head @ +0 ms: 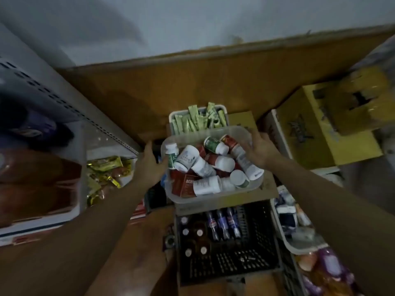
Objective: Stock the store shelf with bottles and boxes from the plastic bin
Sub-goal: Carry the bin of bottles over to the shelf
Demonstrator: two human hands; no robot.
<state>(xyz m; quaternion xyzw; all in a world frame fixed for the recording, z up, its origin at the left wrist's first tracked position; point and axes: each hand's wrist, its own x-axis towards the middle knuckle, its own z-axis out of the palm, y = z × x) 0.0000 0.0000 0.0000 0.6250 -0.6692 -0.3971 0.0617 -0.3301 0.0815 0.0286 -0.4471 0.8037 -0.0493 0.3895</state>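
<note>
A clear plastic bin point(188, 199) in the middle of the view holds several white bottles point(205, 165) with red or green labels and a red box point(182, 185). My left hand point(149, 165) grips the bin's left wall. My right hand point(259, 149) holds the bin's far right rim, fingers curled over it. The store shelf point(64, 107) with its perforated white upright stands at the left, with gold packets point(104, 169) and brown packs on it.
Behind the bin a white tray point(196, 110) holds green sachets. A black crate point(245, 251) with dark bottles sits below the bin. Yellow cartons point(320, 133) stand at the right, a white basket point(292, 242) of goods at the lower right. A brown board leans against the wall.
</note>
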